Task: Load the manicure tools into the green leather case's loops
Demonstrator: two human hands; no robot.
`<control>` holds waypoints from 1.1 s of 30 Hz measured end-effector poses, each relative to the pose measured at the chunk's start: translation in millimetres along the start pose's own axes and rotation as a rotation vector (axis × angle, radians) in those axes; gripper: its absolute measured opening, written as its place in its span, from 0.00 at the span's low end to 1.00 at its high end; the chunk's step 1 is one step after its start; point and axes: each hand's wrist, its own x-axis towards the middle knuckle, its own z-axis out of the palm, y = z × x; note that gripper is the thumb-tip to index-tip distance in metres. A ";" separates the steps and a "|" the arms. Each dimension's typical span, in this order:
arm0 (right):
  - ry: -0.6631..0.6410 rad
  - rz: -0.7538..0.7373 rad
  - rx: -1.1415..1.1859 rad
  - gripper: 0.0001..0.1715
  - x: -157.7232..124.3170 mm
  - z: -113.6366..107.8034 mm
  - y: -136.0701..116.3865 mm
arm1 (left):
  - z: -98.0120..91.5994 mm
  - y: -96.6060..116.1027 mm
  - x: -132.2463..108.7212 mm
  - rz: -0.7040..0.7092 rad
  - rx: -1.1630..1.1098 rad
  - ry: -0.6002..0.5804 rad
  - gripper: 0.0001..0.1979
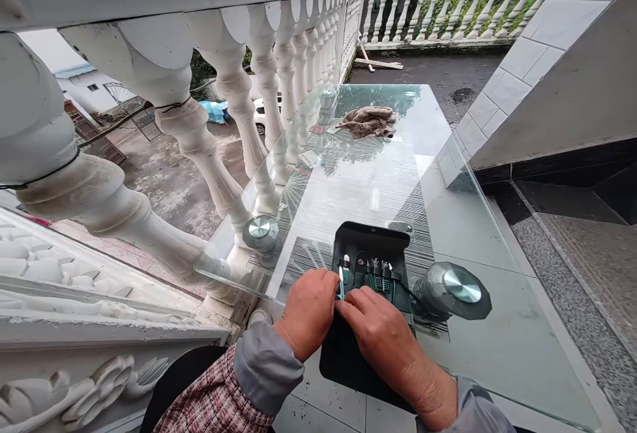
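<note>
A black case lies unfolded at the near edge of the glass table, with several small metal tools held in its slots. My left hand is closed at the case's left side, its fingers pinched by a slim white-and-silver tool. My right hand rests over the lower part of the case, fingers curled, with the fingertips meeting those of my left hand. What lies between the fingertips is too hidden to name.
The glass table has round metal-capped supports at both sides. A crumpled brown cloth lies toward its far end. White balusters run along the left; a tiled wall slants on the right.
</note>
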 end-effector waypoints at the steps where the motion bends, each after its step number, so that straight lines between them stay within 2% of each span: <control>1: 0.002 -0.001 -0.007 0.18 0.8 0.3 -0.7 | -0.4 0.3 0.3 0.000 -0.001 0.000 0.09; 10: 0.013 0.023 -0.101 0.18 6.0 -1.0 -5.5 | -2.8 2.4 1.9 -0.020 -0.010 -0.006 0.09; 16: -0.026 0.176 0.041 0.14 5.2 4.3 -0.8 | -3.8 3.2 3.4 -0.017 -0.019 -0.014 0.09; 20: -0.004 0.231 0.083 0.12 7.9 6.4 -0.2 | -4.5 3.3 4.1 -0.031 -0.048 -0.022 0.09; 33: 0.031 0.210 0.060 0.15 12.9 13.6 1.7 | -2.3 1.8 5.3 -0.011 -0.088 -0.006 0.09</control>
